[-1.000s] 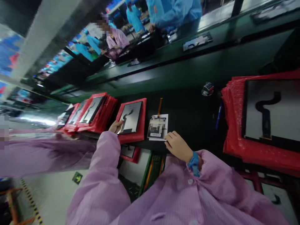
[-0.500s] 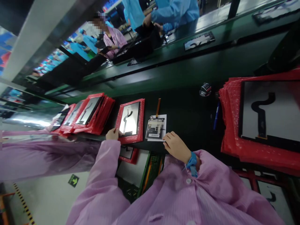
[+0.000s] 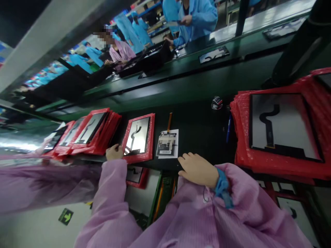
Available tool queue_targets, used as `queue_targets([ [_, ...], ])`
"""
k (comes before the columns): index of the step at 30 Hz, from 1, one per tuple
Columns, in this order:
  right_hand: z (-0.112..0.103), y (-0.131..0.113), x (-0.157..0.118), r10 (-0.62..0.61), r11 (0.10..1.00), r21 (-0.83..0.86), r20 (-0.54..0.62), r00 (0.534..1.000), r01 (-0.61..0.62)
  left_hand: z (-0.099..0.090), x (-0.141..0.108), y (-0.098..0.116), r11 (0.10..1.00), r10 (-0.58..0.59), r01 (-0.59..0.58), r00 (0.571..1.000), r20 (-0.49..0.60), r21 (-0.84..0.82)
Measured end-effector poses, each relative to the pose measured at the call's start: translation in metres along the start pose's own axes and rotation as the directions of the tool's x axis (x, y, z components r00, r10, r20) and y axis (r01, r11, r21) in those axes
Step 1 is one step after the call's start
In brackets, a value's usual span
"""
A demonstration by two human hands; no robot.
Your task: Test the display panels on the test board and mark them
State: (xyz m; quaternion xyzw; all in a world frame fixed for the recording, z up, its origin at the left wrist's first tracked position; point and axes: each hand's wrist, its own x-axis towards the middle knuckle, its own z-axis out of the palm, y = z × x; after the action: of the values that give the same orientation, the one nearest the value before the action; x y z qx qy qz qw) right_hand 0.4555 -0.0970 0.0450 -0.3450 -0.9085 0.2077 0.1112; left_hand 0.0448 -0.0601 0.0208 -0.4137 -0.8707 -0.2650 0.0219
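Red bubble wrap point(image 3: 151, 137), one pad, laid flat near the near edge of the tabletop point(image 3: 201, 134), left of its middle; on it, one display panel point(image 3: 138, 136), silvery, dark-bordered, with a curved black ribbon cable across its back. Left hand point(image 3: 114, 152): one, at the near left corner of that pad, fingers curled; whether it touches the wrap or grips anything, cannot tell. Right hand point(image 3: 198, 168): one, over the near edge of the tabletop, palm down, fingers together and loosely bent, no item seen in its grasp, blue band point(image 3: 223, 187) at the wrist. Between the hands and right of the pad: one circuit assembly point(image 3: 166, 143) on white paper point(image 3: 176, 139), an orange ribbon point(image 3: 169, 122) running from it towards the far edge. The right hand lies just beside the paper's near right corner, apart from it. Towards the right: one small shiny metallic item point(image 3: 216, 103); one blue pen point(image 3: 229, 128), beside the right stack point(image 3: 241, 137) of red-wrapped pieces, topped by another panel point(image 3: 283, 125). Towards the left: a left stack point(image 3: 111, 132), likewise red-wrapped, a panel on top. Beyond: several workers in blue clothing, one worker in pink point(image 3: 121, 51).
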Motion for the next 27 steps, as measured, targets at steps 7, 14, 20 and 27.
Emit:
queue_targets([
  [7, -0.072, 0.075, 0.054, 0.533, 0.828, 0.144, -0.504, 0.679, -0.543, 0.049, -0.139, 0.117, 0.720, 0.605, -0.580, 0.794, -0.065, -0.382],
  [14, -0.035, 0.196, 0.082, 0.663, 0.695, 0.406, -0.681, 0.311, -0.593, 0.117, -0.252, 0.198, 0.677, 0.732, -0.550, 0.572, 0.370, -0.489],
  [20, -0.029, 0.192, 0.083, 0.644, 0.708, 0.398, -0.704, 0.300, -0.584, 0.099, -0.238, 0.175, 0.608, 0.694, -0.263, 0.634, 0.341, -0.749],
  [27, -0.030, 0.089, 0.117, 0.503, 0.854, 0.431, -0.540, 0.675, -0.291, 0.031, -0.099, 0.054, 0.964, 0.089, -0.119, 0.987, -0.133, -0.238],
])
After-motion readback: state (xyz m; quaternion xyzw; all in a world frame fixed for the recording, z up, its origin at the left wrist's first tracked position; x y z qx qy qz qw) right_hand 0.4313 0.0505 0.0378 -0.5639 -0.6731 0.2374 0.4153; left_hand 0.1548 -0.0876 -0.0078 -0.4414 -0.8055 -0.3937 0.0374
